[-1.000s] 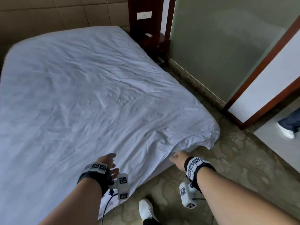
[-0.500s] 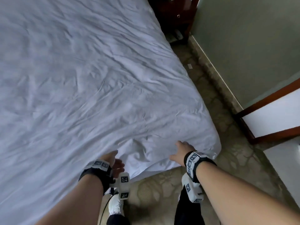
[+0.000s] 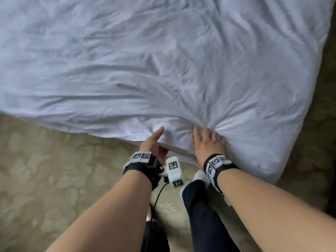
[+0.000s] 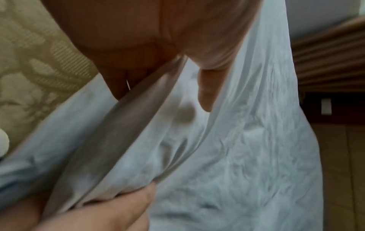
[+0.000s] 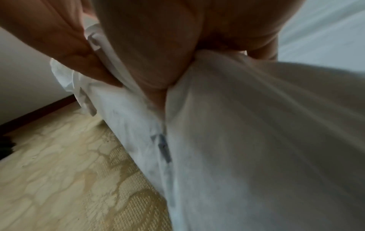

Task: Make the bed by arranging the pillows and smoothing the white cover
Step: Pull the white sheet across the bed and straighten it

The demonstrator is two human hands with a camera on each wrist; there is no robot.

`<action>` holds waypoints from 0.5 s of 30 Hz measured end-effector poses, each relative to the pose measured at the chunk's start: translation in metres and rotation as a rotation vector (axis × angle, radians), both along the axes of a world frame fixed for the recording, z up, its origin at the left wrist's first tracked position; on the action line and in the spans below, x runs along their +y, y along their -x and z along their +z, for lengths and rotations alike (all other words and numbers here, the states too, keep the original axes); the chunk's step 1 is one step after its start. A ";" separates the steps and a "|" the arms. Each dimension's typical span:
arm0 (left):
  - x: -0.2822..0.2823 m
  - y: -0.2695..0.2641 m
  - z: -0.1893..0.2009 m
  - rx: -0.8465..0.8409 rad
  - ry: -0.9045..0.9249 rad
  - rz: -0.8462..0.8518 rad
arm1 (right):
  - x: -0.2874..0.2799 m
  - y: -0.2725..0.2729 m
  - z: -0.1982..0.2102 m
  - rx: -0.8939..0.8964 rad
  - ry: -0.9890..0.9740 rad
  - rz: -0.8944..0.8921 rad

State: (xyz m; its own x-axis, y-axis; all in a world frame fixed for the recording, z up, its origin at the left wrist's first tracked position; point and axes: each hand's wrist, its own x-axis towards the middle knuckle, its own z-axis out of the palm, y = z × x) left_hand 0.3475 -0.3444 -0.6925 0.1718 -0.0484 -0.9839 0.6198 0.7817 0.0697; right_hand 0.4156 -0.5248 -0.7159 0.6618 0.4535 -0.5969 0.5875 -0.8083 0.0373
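Note:
The wrinkled white cover (image 3: 163, 60) spreads over the bed and fills the upper head view. My left hand (image 3: 154, 144) pinches its near hem, thumb on top and fingers underneath; the left wrist view shows that hem (image 4: 138, 125) running under the thumb. Just to the right, my right hand (image 3: 207, 144) grips a bunch of the cover, and creases fan out from it. In the right wrist view, thumb and fingers (image 5: 88, 54) clamp the cover's edge (image 5: 122, 101). No pillow is in view.
Beige patterned carpet (image 3: 54, 170) lies in front of the bed. My legs in dark trousers (image 3: 200, 206) and a white shoe (image 3: 199, 176) stand close to the edge. The bed's rounded corner (image 3: 269, 166) is at the right. Brown panelling (image 4: 326, 62) shows beyond the bed.
The view has tipped down onto the bed's near edge. Both hands moved onto the cover's hem and took hold of it, bunching the cloth under the right hand.

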 end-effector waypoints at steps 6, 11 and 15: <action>-0.035 -0.011 0.013 -0.161 -0.092 0.153 | 0.002 -0.051 0.037 0.160 -0.064 0.108; -0.060 0.024 0.028 -0.109 -0.219 0.268 | -0.013 -0.039 0.076 0.162 -0.038 0.285; -0.087 0.055 0.053 -0.107 -0.321 0.363 | -0.030 -0.015 0.108 0.110 -0.024 0.369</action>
